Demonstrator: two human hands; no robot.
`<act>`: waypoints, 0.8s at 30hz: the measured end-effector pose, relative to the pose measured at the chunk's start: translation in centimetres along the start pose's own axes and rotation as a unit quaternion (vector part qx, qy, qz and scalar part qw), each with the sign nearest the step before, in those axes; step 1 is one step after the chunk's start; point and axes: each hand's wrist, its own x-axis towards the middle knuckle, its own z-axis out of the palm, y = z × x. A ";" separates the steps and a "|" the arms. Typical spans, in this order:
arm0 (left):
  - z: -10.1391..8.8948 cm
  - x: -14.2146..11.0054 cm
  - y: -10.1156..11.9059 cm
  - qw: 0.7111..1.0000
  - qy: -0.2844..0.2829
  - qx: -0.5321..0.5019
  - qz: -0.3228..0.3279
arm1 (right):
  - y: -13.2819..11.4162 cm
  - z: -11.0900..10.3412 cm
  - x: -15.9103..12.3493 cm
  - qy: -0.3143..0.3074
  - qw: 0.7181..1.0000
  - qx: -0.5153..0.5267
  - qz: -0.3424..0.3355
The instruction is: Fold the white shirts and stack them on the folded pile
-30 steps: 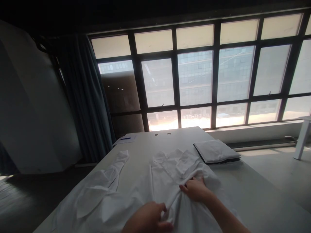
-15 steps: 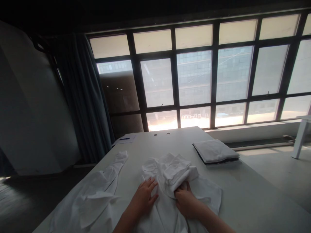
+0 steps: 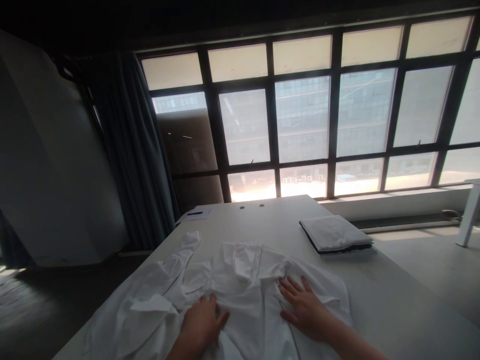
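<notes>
A white shirt lies spread and wrinkled over the near half of the grey table. One sleeve trails off to the left. My left hand rests flat on the cloth at the lower middle, fingers stretched forward. My right hand lies flat on the shirt's right side with its fingers spread. Neither hand grips anything.
A folded stack of white and dark cloth sits at the table's right. A paper with a blue pen lies at the far left corner. Large windows and a dark curtain stand behind. A white table leg shows at far right.
The bunched-up upper part of the shirt has been spread out flat. Both hands moved apart and now lie flat on the cloth instead of holding folds.
</notes>
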 end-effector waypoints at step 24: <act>2.0 3.1 -1.7 0.992 0.065 -0.066 0.086 | -4.1 -3.4 2.1 0.048 0.999 -0.009 0.013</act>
